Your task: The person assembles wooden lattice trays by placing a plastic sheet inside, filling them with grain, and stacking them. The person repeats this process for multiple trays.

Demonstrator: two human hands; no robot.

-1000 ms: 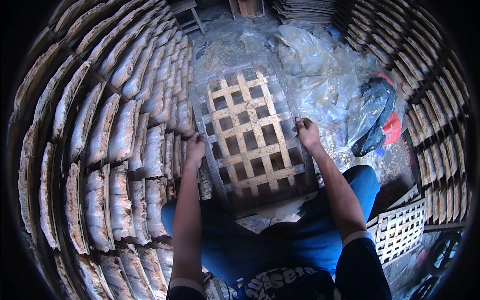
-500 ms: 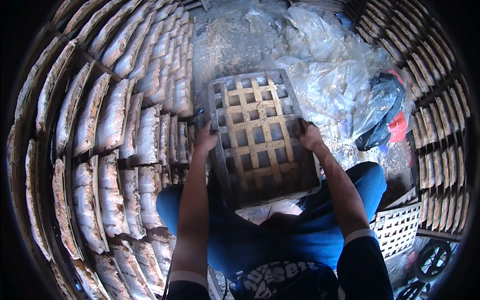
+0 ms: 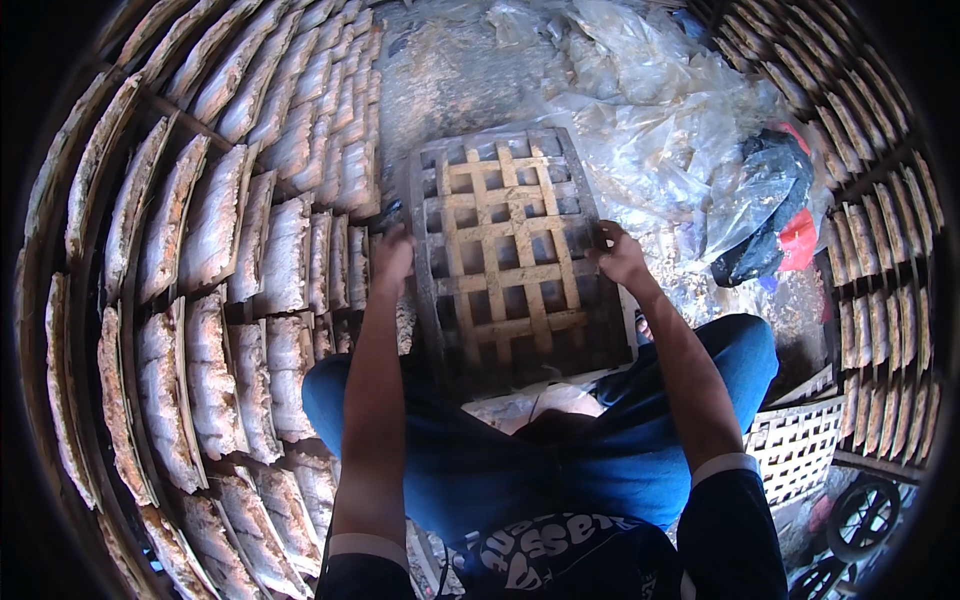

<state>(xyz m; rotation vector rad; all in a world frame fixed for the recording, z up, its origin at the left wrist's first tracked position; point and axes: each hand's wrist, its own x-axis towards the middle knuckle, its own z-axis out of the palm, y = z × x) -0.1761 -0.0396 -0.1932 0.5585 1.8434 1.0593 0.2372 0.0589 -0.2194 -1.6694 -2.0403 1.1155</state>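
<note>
A woven slatted tray with a dark frame and pale crossing strips lies between my bent knees, its far end tilted slightly. My left hand is at the tray's left edge, fingers curled and partly hidden. On the opposite edge, my right hand grips the frame with the thumb toward the lattice. A pale rim peeks out beneath the tray's near end and right side; whether it belongs to another tray I cannot tell.
Racks of tilted trays with whitish, brown-edged slabs rise close on my left; more racks stand on the right. Crumpled clear plastic sheeting and a black-and-red bundle lie ahead right. A pale lattice panel and a wheel are at lower right.
The tray has shifted slightly away from me and to the left. My left hand has moved up and outward along its edge, and the right hand has slid a little farther up.
</note>
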